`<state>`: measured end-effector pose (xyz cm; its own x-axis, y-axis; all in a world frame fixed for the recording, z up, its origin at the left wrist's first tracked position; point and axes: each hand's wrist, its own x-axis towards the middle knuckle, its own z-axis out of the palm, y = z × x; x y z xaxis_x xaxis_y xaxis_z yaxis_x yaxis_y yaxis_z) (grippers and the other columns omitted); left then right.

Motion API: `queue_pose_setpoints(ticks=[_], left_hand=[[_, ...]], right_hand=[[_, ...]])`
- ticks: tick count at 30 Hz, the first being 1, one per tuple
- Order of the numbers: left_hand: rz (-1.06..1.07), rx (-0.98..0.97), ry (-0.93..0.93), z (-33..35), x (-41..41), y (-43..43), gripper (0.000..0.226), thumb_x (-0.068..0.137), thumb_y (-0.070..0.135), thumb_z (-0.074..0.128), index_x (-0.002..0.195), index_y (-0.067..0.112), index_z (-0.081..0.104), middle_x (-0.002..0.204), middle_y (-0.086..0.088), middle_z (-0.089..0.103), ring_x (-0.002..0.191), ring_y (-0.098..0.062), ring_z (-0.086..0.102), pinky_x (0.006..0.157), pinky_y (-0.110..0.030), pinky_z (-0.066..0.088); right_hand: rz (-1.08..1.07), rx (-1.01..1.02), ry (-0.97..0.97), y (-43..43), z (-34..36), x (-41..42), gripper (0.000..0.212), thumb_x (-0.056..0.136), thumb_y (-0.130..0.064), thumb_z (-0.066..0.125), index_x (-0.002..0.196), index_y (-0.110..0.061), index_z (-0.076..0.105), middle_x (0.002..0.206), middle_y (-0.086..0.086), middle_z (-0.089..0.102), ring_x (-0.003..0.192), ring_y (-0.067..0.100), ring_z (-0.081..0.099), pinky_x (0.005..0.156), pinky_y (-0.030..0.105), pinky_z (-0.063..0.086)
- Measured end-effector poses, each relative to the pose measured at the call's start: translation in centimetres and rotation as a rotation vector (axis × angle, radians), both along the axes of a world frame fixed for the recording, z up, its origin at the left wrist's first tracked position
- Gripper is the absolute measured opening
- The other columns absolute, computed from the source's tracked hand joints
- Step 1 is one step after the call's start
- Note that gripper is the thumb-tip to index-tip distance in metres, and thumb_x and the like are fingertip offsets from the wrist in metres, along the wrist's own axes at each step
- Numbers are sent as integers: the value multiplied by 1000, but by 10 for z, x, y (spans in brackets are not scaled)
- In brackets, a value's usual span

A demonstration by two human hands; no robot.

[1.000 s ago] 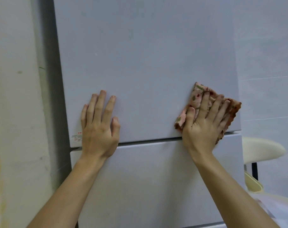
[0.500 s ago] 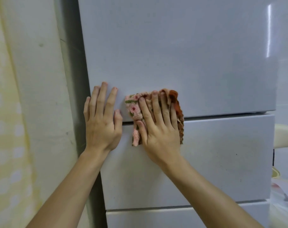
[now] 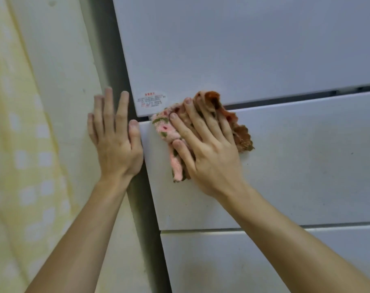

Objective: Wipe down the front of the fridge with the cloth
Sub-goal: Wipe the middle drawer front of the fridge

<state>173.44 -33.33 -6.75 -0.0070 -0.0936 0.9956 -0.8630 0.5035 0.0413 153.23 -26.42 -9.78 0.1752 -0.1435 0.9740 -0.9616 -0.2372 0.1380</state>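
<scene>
The white fridge [image 3: 264, 60] fills the right and middle of the head view, with an upper door, a middle drawer front and a lower drawer front. My right hand [image 3: 207, 149] presses a pink and orange floral cloth [image 3: 165, 130] flat against the top left corner of the middle drawer front, the cloth overlapping the gap under the upper door. My left hand [image 3: 114, 136] lies flat with fingers apart at the fridge's left edge, thumb touching the drawer's corner, holding nothing.
A small sticker [image 3: 151, 100] with red print sits at the upper door's lower left corner. A pale wall [image 3: 59, 60] and a yellow checked curtain [image 3: 17, 166] stand left of the fridge, with a dark gap between wall and fridge.
My right hand has slid the cloth leftward and down from the upper door's right side to the middle drawer's left corner. My left hand has shifted off the door onto the fridge's left edge.
</scene>
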Motion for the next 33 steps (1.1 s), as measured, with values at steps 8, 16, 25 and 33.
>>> queue_pose_setpoints(ticks=[8,16,25,33], left_hand=[[-50,66,-110,-24,20,-7,58,108,24,33,166,20,24,176,-7,8,163,-30,-3,131,-50,-7],[-16,144,-202,-24,36,0,63,106,21,35,167,18,17,177,-5,4,163,-22,-8,132,-52,-1],[-78,-16,-185,-35,46,-21,67,101,10,48,163,7,21,173,-19,12,163,-32,4,131,-55,10],[-140,-100,-151,-38,47,-31,66,98,15,49,160,5,28,172,-16,19,162,-28,10,131,-53,14]], right_hand=[[-21,155,189,-6,-64,13,57,114,-46,26,167,-26,20,175,2,12,162,22,7,131,44,7],[28,153,159,2,-85,10,56,109,-47,43,162,-32,35,173,-3,23,159,19,24,132,41,9],[-91,-51,-17,-24,-33,58,55,114,-47,34,165,-27,29,173,6,22,160,26,20,131,47,14],[-56,-151,-5,-29,-59,55,39,107,-37,58,140,-16,66,163,7,42,153,25,39,129,45,22]])
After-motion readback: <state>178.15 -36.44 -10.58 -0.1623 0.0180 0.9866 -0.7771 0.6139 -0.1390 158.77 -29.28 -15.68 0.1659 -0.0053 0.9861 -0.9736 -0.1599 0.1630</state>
